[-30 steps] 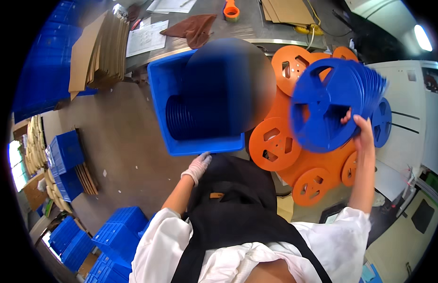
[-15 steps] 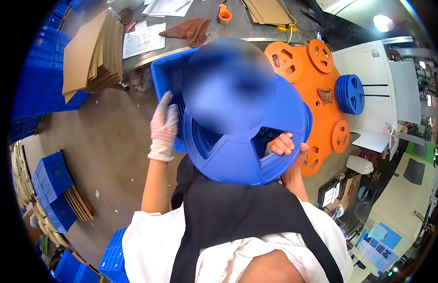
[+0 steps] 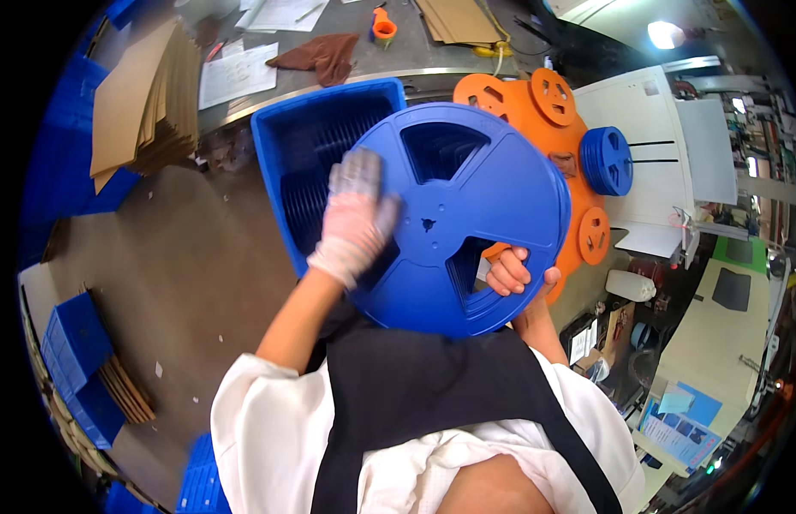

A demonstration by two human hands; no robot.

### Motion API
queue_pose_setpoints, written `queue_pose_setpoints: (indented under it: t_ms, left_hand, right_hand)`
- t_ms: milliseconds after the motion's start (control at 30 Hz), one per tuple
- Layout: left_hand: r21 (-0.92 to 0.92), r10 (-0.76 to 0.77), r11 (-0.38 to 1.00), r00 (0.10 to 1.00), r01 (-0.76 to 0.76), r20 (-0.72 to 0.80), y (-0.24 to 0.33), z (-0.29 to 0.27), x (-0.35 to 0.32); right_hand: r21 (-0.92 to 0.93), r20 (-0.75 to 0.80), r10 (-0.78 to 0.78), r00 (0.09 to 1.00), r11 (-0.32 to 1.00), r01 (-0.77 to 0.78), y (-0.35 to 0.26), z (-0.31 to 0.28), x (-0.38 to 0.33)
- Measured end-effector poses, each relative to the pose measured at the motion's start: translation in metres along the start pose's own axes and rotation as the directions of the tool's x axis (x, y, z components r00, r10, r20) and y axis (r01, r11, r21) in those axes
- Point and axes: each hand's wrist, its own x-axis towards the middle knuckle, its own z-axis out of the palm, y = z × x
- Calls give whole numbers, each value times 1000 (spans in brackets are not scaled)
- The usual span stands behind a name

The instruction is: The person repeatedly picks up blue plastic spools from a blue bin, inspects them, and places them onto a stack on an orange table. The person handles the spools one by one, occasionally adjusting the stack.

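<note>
Head view shows, nearest, the person's white sleeves and black apron, with both forearms rising to a large round blue plastic reel (image 3: 453, 214) with three cut-out windows, held flat-on in front of the chest, so its face is turned toward the wearer. Right hand (image 3: 518, 272), bare, grips the lower edge: its fingers curl through one window and close on the rim, apparently carrying the weight. Left hand (image 3: 355, 214), in a white knit glove, lies on the reel's left face with fingers pressed together and flat, steadying rather than gripping. Just behind the reel sits a deep blue plastic crate (image 3: 286, 146) holding more blue reels on edge. To the right lie flat orange plastic reels (image 3: 548, 94), and beyond them a smaller stack of blue reels (image 3: 608, 158) on a white surface. Farther off, a steel bench (image 3: 355, 81) carries papers and stacked brown cardboard sheets (image 3: 132, 103).
</note>
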Motion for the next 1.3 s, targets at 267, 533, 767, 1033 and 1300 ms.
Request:
queue_pose_setpoints:
  t_ms: [267,533,767,1033,1300]
  left_hand:
    - [-151,-200,969,980,197,-9,-61,20,-17]
    - [-153,-195,973,972,174,-132,-35,-25,-34]
    - [-281,-263,859,840,428,475,46,-24,-21]
    - [-342,-284,868,925,360,254,50,-41,-27]
    - [-365,-267,889,961,276,75,43,-47,-23]
  right_hand:
    - [-43,-71,-75,995,996,72,-1,6,-1]
    - [-70,-130,-160,978,986,152,-2,6,12]
    - [-383,-201,-2,980,921,-77,25,33,40]
    - [-178,-10,66,998,982,-67,20,8,16]
    - [-318,-103,-36,994,948,2,24,9,15]
